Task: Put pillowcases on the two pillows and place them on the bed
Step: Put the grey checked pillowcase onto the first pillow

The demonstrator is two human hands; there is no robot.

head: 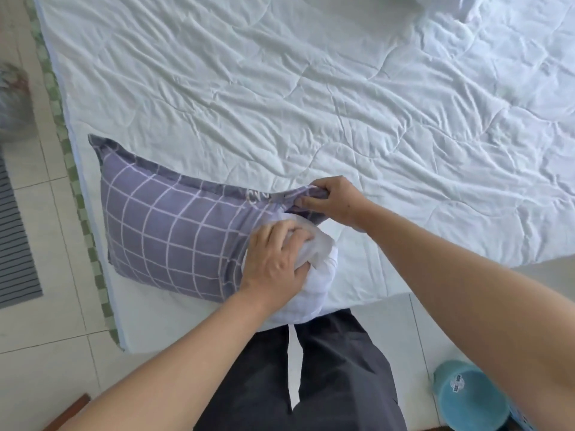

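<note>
Gripping pillowcase (161, 225) and pillow (314, 275), both hands (277, 259)

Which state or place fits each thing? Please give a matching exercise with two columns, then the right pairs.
Things:
1. left hand
2. right hand
3. pillowcase
4. bucket

States or places:
A. on the floor, beside the bed
B. pressing the white pillow in
C. purple with a white grid
D. gripping the open edge of the pillowcase

Pairs: 1-B, 2-D, 3-C, 4-A
</note>
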